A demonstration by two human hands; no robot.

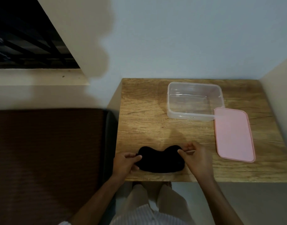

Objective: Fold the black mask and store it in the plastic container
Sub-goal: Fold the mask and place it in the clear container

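Head view, one item in hand. Black mask (160, 160): lies flat near the front edge of the wooden table (142, 111), long axis running left to right, its two rounded lobes pointing away from the person. Left hand (125, 163): fingers closed in a pinch on the mask's left end. Right hand (197, 157): fingers pinched on the right end. Each hand sits at its own end of the long axis, so a fold would likely bring one end across to the other. Plastic container (194, 101): open, empty, well apart toward the far right; right hand nearer. Pink lid (233, 135): flat beside it.
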